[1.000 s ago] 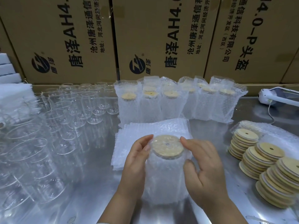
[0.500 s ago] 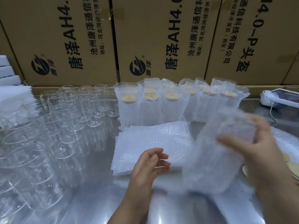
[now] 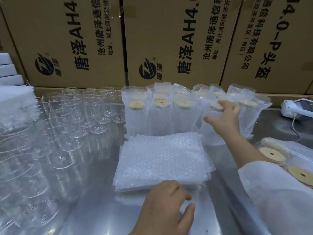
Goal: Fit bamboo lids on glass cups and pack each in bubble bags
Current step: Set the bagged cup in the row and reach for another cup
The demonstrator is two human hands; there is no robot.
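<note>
On the left of the table [image 3: 101, 209] stand bare cups [image 3: 76, 116]; at the middle lies a stack of bags [image 3: 162, 158], with the left hand [image 3: 166, 209] at its near edge, fingers loosely bent, holding nothing. Right of that, the right hand [image 3: 223, 119] touches a bagged cup [image 3: 211, 133] in the back row; whether it grips, I cannot tell; lids [image 3: 271, 155] lie far right.

Glossy steel table [image 3: 94, 209], clear glass cups [image 3: 74, 112]
</note>
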